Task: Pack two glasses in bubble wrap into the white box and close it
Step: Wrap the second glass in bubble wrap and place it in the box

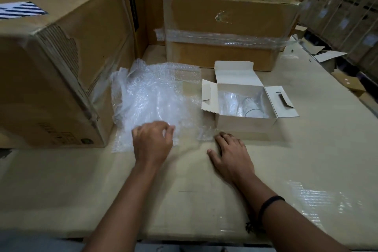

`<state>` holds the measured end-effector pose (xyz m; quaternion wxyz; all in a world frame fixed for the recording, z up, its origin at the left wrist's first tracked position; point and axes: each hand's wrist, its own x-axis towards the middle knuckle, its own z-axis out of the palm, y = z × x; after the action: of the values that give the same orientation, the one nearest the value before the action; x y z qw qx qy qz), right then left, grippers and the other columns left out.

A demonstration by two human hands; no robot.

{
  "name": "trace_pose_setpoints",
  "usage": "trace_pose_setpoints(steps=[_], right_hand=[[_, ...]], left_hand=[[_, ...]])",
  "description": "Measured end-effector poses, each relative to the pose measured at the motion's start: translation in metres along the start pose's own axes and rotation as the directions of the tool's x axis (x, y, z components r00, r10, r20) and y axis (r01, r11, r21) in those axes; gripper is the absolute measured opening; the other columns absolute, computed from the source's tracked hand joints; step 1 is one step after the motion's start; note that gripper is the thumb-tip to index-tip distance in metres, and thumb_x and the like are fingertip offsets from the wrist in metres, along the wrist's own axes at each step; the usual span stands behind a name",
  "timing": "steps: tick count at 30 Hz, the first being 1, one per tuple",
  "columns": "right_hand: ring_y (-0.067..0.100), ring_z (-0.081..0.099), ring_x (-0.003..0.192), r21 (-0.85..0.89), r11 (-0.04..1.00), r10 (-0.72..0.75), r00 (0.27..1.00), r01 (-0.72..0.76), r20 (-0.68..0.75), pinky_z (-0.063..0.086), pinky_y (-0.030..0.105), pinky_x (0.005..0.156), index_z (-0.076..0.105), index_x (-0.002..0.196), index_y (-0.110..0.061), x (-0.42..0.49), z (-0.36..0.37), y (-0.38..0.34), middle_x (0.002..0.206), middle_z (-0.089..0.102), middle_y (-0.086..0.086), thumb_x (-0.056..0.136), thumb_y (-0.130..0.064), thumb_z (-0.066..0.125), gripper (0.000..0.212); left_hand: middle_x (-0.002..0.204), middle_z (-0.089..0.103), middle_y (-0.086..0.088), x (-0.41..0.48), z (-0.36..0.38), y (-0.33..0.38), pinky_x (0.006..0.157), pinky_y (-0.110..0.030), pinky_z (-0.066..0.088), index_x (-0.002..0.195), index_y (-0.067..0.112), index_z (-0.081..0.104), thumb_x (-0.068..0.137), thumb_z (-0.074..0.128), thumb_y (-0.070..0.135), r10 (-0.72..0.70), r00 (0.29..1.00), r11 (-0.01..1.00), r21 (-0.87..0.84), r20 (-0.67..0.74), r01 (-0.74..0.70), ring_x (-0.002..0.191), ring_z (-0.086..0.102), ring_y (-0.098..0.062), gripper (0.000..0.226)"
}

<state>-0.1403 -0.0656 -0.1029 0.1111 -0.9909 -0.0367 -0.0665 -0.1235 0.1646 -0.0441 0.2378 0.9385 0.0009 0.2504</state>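
Glass (243, 104) sits in the open white box (245, 124). Left of the box, the left hand (152, 141) curls onto bubble wrap (155, 92), likely fetching padding; whether its grip pinches is unclear. The right hand (231, 153) lies spread before the box.

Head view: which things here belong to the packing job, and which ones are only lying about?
For the job: white box, open; glass inside it; bubble wrap; left hand at the wrap; right hand flat on the table.
Lying about: big brown carton at left; taped carton behind the box; small open boxes far right.
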Motion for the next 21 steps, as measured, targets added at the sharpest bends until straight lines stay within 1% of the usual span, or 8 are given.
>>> trace_pose_setpoints(steps=[3,5,8,11,14,17,19,21], right_hand=[[0.027,0.048,0.123,0.055,0.998,0.001,1.0,-0.002,0.004,0.035,0.039,0.106,0.02,0.153,-0.018,-0.002,-0.004,0.0,0.141,0.048,0.006,0.082,-0.061,0.042,0.085],[0.029,0.048,0.124,0.048,0.998,-0.031,0.999,0.03,0.016,0.036,0.041,0.104,0.013,0.155,-0.025,-0.004,-0.008,0.0,0.146,0.042,0.008,0.075,-0.06,0.041,0.091],[0.028,0.036,0.138,-0.025,0.995,-0.095,0.992,0.097,0.08,0.029,0.042,0.109,0.039,0.145,-0.038,-0.003,-0.01,-0.002,0.157,0.03,0.005,0.077,-0.057,0.033,0.071],[0.025,0.042,0.135,0.038,0.987,-0.154,0.988,0.153,0.015,0.034,0.042,0.104,0.066,0.118,-0.028,-0.004,-0.012,-0.003,0.147,0.047,0.0,0.086,-0.039,0.047,0.039],[0.027,0.056,0.119,0.06,0.968,-0.229,0.956,0.243,-0.181,0.04,0.041,0.097,0.067,0.094,-0.016,-0.013,-0.017,-0.003,0.125,0.064,0.004,0.083,-0.02,0.053,0.018],[0.022,0.054,0.108,0.101,0.955,-0.224,0.901,0.279,-0.371,0.037,0.038,0.094,0.063,0.094,-0.007,-0.029,-0.043,0.005,0.112,0.067,0.007,0.085,-0.026,0.05,0.025],[0.022,0.053,0.101,0.055,0.955,-0.237,0.86,0.292,-0.452,0.036,0.037,0.09,0.063,0.096,-0.003,-0.04,-0.066,0.02,0.104,0.066,0.007,0.084,-0.027,0.054,0.029],[0.023,0.055,0.098,0.011,0.957,-0.253,0.857,0.289,-0.449,0.038,0.037,0.089,0.062,0.099,-0.004,-0.053,-0.085,0.039,0.096,0.064,0.005,0.083,-0.025,0.058,0.027]], left_hand=[[0.077,0.072,0.003,-0.044,0.003,0.007,0.081,-0.036,0.041,0.075,0.021,0.074,0.084,0.065,0.038,0.011,0.975,1.0,0.003,0.22,-0.013,0.074,0.065,-0.023,0.021],[0.086,0.072,0.008,-0.066,0.005,0.006,0.082,-0.034,0.038,0.08,0.024,0.073,0.085,0.064,0.041,0.032,0.951,0.998,0.036,0.308,-0.046,0.083,0.063,-0.019,0.02],[0.11,0.064,0.016,-0.085,0.004,-0.004,0.088,-0.033,0.031,0.093,0.03,0.071,0.085,0.06,0.043,0.073,0.927,0.994,0.047,0.367,-0.096,0.104,0.054,-0.013,0.019],[0.114,0.063,0.012,-0.089,-0.003,-0.013,0.09,-0.035,0.032,0.093,0.03,0.069,0.084,0.064,0.038,0.069,0.94,0.996,0.034,0.333,-0.085,0.11,0.054,-0.015,0.012],[0.09,0.061,0.014,-0.088,-0.008,-0.016,0.083,-0.033,0.032,0.085,0.029,0.058,0.088,0.063,0.028,0.084,0.948,0.996,0.0,0.307,-0.088,0.092,0.057,-0.015,0.006],[0.071,0.053,0.011,-0.084,-0.008,-0.006,0.077,-0.032,0.034,0.08,0.024,0.051,0.089,0.057,0.022,0.13,0.964,0.987,-0.123,0.232,-0.104,0.072,0.055,-0.019,0.011],[0.078,0.056,0.008,-0.084,-0.003,0.004,0.081,-0.032,0.032,0.087,0.022,0.055,0.088,0.044,0.029,0.2,0.949,0.973,-0.163,0.243,-0.163,0.077,0.056,-0.02,0.013],[0.098,0.063,0.004,-0.086,0.008,0.019,0.096,-0.034,0.027,0.105,0.019,0.059,0.091,0.036,0.032,0.303,0.901,0.948,-0.191,0.311,-0.253,0.103,0.057,-0.02,0.03]])
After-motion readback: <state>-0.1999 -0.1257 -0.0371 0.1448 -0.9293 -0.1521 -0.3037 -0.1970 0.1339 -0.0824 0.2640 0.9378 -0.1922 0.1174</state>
